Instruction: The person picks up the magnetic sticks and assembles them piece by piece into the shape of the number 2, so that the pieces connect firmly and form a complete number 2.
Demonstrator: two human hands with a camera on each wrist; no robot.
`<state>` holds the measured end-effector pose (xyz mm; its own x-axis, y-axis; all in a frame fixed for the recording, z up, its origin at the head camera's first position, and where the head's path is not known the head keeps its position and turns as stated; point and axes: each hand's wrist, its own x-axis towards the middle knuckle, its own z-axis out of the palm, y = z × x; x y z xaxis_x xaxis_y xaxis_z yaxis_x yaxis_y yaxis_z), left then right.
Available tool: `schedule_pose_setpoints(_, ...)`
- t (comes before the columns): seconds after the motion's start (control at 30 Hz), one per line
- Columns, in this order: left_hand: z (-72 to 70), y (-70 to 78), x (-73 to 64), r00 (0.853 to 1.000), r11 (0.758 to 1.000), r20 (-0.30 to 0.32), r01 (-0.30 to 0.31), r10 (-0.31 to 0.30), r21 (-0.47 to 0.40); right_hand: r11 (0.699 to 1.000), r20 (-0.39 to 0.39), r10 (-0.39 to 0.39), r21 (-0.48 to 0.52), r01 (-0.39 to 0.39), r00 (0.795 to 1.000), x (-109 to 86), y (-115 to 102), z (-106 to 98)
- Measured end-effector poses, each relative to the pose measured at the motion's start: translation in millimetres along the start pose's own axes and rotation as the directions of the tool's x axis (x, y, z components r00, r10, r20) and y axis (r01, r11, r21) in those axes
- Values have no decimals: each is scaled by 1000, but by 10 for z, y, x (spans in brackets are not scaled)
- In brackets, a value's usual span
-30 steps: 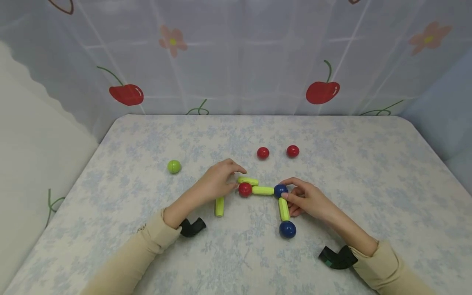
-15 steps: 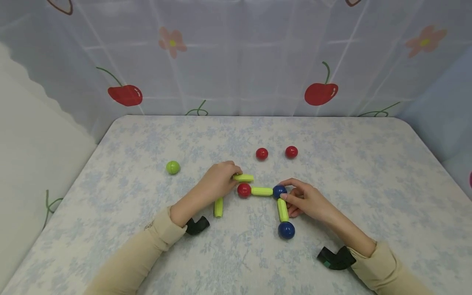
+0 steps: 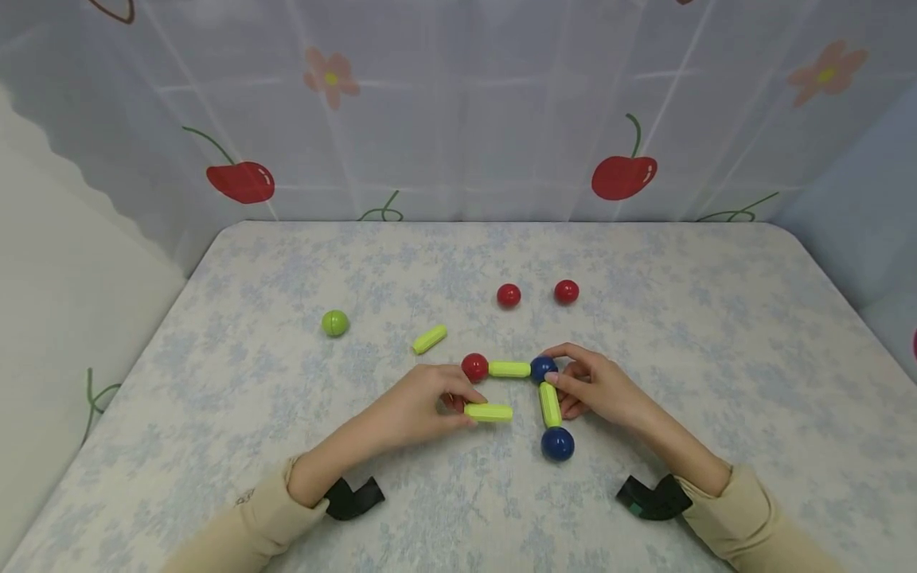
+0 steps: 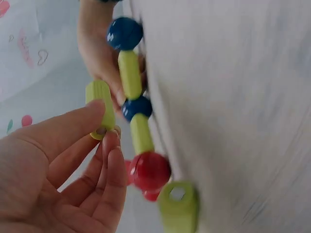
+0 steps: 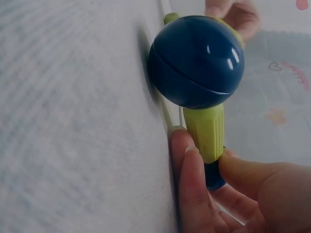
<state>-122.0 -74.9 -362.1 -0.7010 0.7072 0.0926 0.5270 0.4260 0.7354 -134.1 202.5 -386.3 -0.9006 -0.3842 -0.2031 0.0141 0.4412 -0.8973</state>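
Observation:
My left hand (image 3: pixel 430 402) pinches a yellow-green magnetic rod (image 3: pixel 490 413) between thumb and fingertips, on the near side of the joined pieces. Those pieces make a bent chain: a red ball (image 3: pixel 474 367), a rod (image 3: pixel 509 369), a blue ball (image 3: pixel 542 369), a second rod (image 3: pixel 550 406) and another blue ball (image 3: pixel 557 444) nearest me. At the corner, my right hand (image 3: pixel 598 387) grips the blue ball with thumb and fingers. In the right wrist view the near blue ball (image 5: pixel 197 60) partly covers the chain. The held rod (image 4: pixel 100 109) appears apart from the chain in the left wrist view.
One loose rod (image 3: pixel 430 339) lies slanted, left of and beyond the red ball. Farther off are two red balls (image 3: pixel 509 295), and a green ball (image 3: pixel 334 323) sits to the left. A patterned cloth covers the table (image 3: pixel 688 278).
My left hand has moved from beyond the red ball to nearer me, now holding a rod there. The loose rod lies farther away and slanted. My right hand keeps its place.

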Motion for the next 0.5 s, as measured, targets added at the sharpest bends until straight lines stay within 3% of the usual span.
schedule_pose_setpoints(0.17,159,-24,-8,997,999,81,8,-5,-46,1000,2,-1,1,1,1000,4,11,4)
schedule_pose_setpoints(0.5,371,-32,30,996,999,88,11,-6,-53,1000,0,-6,7,6,1000,5,8,-8)
